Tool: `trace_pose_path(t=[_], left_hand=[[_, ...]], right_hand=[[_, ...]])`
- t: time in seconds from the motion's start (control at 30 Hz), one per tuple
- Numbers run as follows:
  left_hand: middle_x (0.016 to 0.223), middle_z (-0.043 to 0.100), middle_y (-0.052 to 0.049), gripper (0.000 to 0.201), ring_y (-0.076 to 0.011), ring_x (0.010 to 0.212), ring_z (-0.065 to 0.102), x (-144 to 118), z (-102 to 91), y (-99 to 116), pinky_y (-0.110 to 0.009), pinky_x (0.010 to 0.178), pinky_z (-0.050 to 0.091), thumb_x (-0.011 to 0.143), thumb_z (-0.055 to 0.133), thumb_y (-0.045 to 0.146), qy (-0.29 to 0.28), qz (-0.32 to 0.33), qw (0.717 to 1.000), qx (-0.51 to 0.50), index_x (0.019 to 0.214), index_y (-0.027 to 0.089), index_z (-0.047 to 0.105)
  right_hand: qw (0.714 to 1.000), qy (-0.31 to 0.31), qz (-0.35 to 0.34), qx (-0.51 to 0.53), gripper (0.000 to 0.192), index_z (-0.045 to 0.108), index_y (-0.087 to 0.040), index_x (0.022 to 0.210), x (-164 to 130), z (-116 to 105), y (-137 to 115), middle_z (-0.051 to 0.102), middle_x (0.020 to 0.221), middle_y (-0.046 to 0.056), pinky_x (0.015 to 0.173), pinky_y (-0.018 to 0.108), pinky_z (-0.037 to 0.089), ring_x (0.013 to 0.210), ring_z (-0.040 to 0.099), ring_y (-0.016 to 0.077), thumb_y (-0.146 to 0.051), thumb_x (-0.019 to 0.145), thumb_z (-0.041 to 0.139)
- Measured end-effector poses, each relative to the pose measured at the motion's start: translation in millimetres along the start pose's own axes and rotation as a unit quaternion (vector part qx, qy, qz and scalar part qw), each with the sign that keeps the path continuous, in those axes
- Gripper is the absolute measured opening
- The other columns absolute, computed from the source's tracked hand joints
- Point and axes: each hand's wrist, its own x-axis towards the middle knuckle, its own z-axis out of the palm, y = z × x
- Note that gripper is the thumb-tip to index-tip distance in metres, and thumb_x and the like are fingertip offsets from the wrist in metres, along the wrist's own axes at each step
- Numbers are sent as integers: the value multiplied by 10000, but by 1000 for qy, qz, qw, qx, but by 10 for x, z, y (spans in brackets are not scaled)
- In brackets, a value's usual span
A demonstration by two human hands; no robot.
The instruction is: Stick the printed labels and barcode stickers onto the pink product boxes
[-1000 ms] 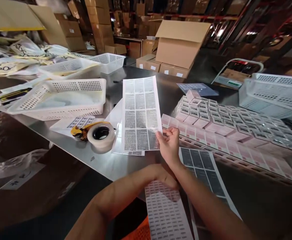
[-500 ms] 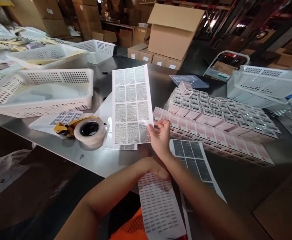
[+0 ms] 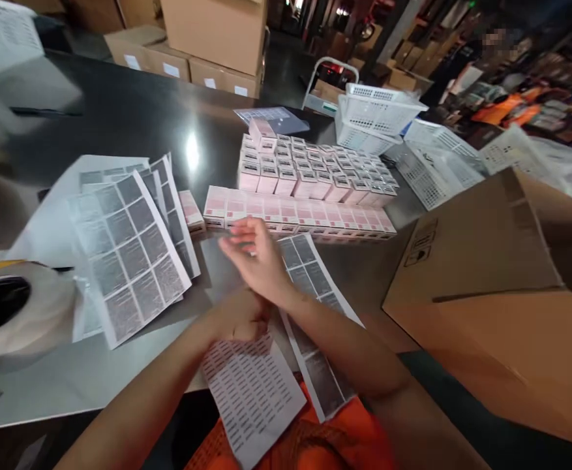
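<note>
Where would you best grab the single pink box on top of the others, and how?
Probably by its two upright sides, with the right hand coming from above: that pink box sits alone atop the stack, raised above its neighbours.

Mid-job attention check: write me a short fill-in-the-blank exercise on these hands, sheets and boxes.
The left hand holds a label sheet whose paper is ____.
The box row beyond the right hand is white and pale ____.
A single box sits on ____ of the packed boxes.

Missing words: white; pink; top.
</note>
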Motion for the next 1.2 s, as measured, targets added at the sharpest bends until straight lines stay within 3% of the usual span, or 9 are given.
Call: trace_pose_path(t=[0.1,0.17,0.23,0.43,0.8,1.2], left_hand=[[1465,563,-78,195,-362,1458,350,45,1,38,-612,1219,128,767,584,130,-24,6,1000,11,676,169,753],[1527,480,-79,187,-353,1494,282,59,6,65,-607,1223,100,757,592,134,-34,-6,999,16,701,170,767],[1524,478,-85,180,-345,1493,290,63,13,73,-578,1227,125,746,599,139,-38,-14,999,11,719,169,775],[1506,503,-70,185,-334,1489,304,64,18,19,-546,1243,114,752,592,146,-29,6,1000,-3,704,174,769],[1474,537,-64,197,-304,1494,303,60,50,-28,-527,1249,121,757,590,152,-11,10,1000,-16,684,190,769],[1462,554,-68,194,-304,1498,295,73,6,-9,-535,1247,121,741,577,162,-26,0,999,-30,646,193,744]], right_hand=[[988,82,123,-35,346,638,-238,947,-111,-675,78,689,870,12,650,289,548,759,660,161,-508,749,727],[979,86,174,-53,354,661,-205,859,-184,-1004,187,659,730,1,532,264,496,608,610,141,-533,739,716],[973,60,211,-68,353,671,-183,774,-261,-1159,307,613,609,-11,462,254,445,514,560,133,-526,716,732],[959,-47,261,-100,301,639,-190,619,-394,-1029,512,604,543,-11,452,248,424,462,549,130,-454,743,709],[927,-160,285,-181,228,638,-187,699,-263,-1077,477,622,539,-15,469,216,454,480,589,124,-361,846,631],[915,-142,236,-295,179,664,-200,704,-276,-1005,461,653,578,-20,591,250,430,566,623,138,-306,847,642]])
